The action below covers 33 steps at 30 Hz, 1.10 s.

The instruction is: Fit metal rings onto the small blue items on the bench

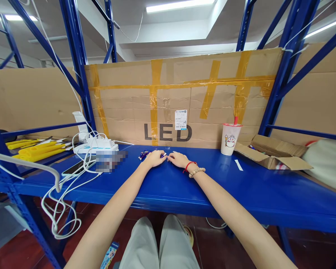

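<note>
My left hand (155, 158) rests on the blue shelf top (162, 183), its fingers closed on a small dark-blue and white piece (163, 155) too small to name. Just left of that hand lie several small shiny dark-blue pieces (143, 154) in a loose heap. Close to the left fingertips, my right hand (178, 160) has its fingers pinched together; whatever they hold, if anything, is hidden. A red string and a beaded bracelet (197, 172) circle the right wrist.
A paper cup with a straw (230, 140), a white strip (239, 165) and an open cardboard box (271, 151) stand or lie to the right. Leftward are a power strip (100, 145), tangled white cables (58, 209), a phone (72, 168) and yellow-handled tools (42, 151). Cardboard (123, 108) walls the back.
</note>
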Available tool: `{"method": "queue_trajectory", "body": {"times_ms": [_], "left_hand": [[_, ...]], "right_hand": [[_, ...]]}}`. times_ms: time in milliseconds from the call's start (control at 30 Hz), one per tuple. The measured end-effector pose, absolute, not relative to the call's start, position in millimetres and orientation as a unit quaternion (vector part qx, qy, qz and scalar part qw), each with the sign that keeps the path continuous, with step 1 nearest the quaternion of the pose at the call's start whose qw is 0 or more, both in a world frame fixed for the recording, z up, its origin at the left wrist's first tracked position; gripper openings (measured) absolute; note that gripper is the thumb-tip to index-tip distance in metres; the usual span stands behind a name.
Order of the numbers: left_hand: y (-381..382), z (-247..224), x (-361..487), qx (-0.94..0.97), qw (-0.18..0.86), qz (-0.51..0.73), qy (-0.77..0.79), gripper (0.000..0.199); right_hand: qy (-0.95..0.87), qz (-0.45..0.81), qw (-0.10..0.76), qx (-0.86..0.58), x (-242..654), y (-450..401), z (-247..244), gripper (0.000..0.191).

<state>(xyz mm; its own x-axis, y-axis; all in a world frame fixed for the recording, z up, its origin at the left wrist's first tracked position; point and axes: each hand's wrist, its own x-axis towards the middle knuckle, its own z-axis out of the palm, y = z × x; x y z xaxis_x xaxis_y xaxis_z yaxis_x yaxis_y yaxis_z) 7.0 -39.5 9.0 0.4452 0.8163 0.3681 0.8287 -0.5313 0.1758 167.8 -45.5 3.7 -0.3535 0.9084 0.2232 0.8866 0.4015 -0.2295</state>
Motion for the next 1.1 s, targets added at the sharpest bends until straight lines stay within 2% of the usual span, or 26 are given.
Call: {"method": "queue_trajectory", "body": {"times_ms": [700, 900, 1100], "left_hand": [[-45, 12, 5, -0.831, -0.005, -0.234, -0.505, 0.019], [-38, 8, 2, -0.846, -0.012, -0.222, -0.484, 0.019], [-32, 5, 0, -0.856, -0.018, -0.226, -0.465, 0.024]], "right_hand": [[-0.818, 0.008, 0.210, -0.536, 169, -45, -1, 0.021], [-0.780, 0.037, 0.296, -0.549, 169, -46, 1, 0.017], [-0.734, 0.119, 0.423, -0.518, 165, -42, 1, 0.031]]}}
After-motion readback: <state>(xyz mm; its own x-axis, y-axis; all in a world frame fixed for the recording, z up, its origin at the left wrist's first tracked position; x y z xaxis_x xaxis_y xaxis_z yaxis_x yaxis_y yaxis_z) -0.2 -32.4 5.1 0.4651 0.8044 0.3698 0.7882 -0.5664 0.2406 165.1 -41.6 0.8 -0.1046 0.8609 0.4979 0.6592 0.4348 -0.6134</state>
